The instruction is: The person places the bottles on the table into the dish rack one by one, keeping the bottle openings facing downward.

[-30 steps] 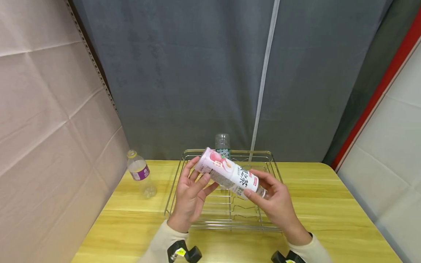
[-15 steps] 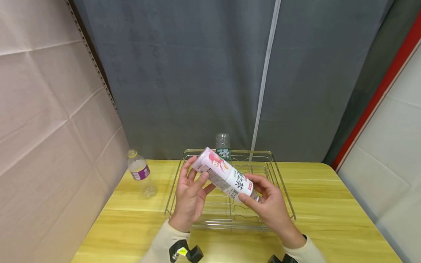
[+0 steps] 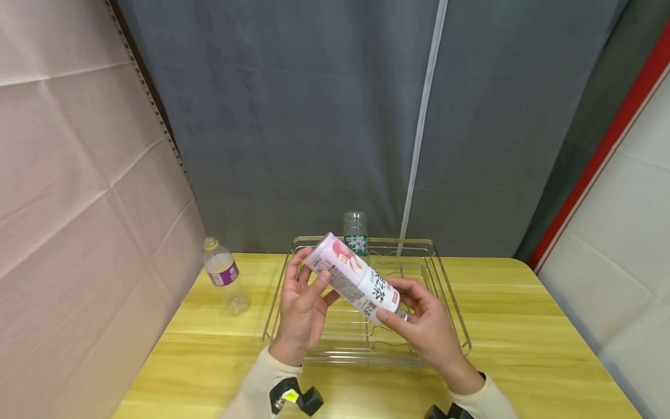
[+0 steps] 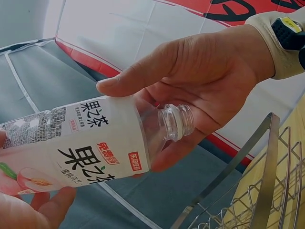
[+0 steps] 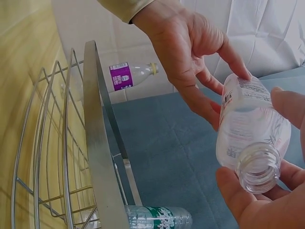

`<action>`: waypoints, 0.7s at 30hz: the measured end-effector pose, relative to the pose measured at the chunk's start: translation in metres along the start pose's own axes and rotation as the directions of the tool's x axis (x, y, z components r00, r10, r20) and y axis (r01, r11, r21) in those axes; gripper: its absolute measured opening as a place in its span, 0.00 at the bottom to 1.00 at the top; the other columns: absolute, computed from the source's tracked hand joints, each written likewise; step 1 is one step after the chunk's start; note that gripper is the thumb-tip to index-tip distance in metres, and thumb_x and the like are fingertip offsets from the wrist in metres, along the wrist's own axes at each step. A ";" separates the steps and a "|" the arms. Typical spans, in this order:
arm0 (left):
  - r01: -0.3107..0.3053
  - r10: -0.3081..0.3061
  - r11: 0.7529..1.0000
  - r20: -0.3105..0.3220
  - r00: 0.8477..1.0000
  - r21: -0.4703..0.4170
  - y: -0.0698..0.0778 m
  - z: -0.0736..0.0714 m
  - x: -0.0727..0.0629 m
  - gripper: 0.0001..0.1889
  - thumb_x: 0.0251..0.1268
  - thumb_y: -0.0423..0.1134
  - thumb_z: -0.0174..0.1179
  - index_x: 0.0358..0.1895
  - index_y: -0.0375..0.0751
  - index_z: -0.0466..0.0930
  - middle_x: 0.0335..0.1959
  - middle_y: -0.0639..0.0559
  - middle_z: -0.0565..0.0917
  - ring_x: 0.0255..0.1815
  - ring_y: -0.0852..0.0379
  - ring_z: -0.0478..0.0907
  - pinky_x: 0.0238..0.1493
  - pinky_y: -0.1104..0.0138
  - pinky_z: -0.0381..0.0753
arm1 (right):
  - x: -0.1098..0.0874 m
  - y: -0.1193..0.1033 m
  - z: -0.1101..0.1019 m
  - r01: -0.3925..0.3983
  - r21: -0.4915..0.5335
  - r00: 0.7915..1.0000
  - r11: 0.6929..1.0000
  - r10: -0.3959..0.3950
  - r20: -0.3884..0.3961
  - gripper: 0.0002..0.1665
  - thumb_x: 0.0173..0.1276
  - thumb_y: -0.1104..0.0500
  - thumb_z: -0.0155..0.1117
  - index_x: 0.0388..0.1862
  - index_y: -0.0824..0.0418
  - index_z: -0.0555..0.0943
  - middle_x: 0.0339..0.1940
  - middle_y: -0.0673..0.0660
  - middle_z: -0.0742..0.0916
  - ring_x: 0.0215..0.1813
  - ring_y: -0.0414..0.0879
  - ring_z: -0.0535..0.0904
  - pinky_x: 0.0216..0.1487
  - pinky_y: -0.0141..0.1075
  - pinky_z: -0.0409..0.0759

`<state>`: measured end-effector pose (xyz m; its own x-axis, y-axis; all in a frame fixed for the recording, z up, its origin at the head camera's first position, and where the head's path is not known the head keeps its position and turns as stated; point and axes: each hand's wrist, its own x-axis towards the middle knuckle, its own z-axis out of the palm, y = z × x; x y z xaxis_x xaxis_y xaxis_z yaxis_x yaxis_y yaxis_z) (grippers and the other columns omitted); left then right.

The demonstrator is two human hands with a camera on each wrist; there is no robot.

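Observation:
A pink and white peach-tea bottle [image 3: 356,276] is held tilted above the wire rack, its base up to the left and its uncapped neck [image 4: 177,122] down to the right. My left hand [image 3: 300,311] grips it near the base, thumb on the near side and fingers behind. My right hand [image 3: 426,326] grips the neck end between thumb and fingers. In the right wrist view the open mouth [image 5: 259,168] faces the camera and the clear plastic looks empty inside.
Below the hands a metal wire rack [image 3: 366,362] stands on the wooden table [image 3: 173,372]. A green-labelled clear bottle [image 3: 355,233] is upside down at the rack's back. To the left stands a purple-labelled bottle [image 3: 223,274] with a yellow neck ring. A grey curtain hangs behind.
The right hand and the bottle's neck end have shifted left and slightly down, so the bottle tilts more steeply. The left hand has barely moved.

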<state>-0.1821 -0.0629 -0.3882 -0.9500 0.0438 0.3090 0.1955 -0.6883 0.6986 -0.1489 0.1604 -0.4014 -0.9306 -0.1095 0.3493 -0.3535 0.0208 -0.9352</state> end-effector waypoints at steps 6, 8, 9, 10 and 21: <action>-0.004 0.004 0.999 0.018 1.000 0.050 0.005 -0.003 0.004 0.29 0.74 0.23 0.57 0.72 0.52 0.65 0.64 0.51 0.76 0.59 0.53 0.82 0.53 0.58 0.90 | 0.002 0.001 -0.005 0.011 -0.014 1.000 1.000 -0.011 0.006 0.31 0.64 0.72 0.76 0.65 0.71 0.77 0.61 0.57 0.85 0.58 0.42 0.86 0.54 0.38 0.90; -0.011 0.010 0.997 0.022 1.000 0.080 0.007 -0.006 0.008 0.30 0.75 0.24 0.57 0.73 0.50 0.63 0.65 0.50 0.75 0.60 0.52 0.82 0.54 0.58 0.90 | 0.002 0.001 -0.009 0.015 -0.022 1.000 1.000 -0.015 0.003 0.30 0.65 0.71 0.75 0.65 0.70 0.77 0.62 0.56 0.85 0.60 0.42 0.85 0.57 0.37 0.89; -0.014 0.012 0.996 0.023 1.000 0.093 0.008 -0.007 0.010 0.30 0.75 0.25 0.57 0.74 0.49 0.62 0.65 0.50 0.74 0.60 0.52 0.82 0.54 0.57 0.91 | 0.001 0.001 -0.011 0.018 -0.025 1.000 1.000 -0.018 0.002 0.30 0.65 0.71 0.75 0.65 0.70 0.77 0.62 0.56 0.85 0.61 0.42 0.85 0.59 0.37 0.88; -0.016 0.014 0.994 0.022 1.000 0.104 0.010 -0.009 0.011 0.30 0.75 0.25 0.57 0.75 0.48 0.61 0.65 0.50 0.74 0.60 0.52 0.82 0.54 0.57 0.91 | 0.001 0.002 -0.013 0.014 -0.026 1.000 1.000 -0.014 -0.001 0.30 0.65 0.71 0.75 0.65 0.70 0.77 0.63 0.55 0.85 0.62 0.43 0.85 0.60 0.38 0.88; -0.015 0.025 0.981 -0.049 0.998 0.195 0.025 -0.027 0.033 0.31 0.73 0.22 0.57 0.74 0.49 0.63 0.60 0.52 0.78 0.56 0.54 0.83 0.52 0.58 0.91 | 0.000 0.001 -0.036 0.008 -0.103 0.999 0.995 -0.011 -0.033 0.28 0.69 0.70 0.72 0.67 0.70 0.76 0.62 0.48 0.85 0.63 0.38 0.84 0.59 0.31 0.87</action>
<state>-0.2150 -0.0985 -0.3776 -0.9555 -0.0091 0.2947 0.2537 -0.5347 0.8061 -0.1522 0.1958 -0.4000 -0.9292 -0.0766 0.3614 -0.3685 0.1224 -0.9215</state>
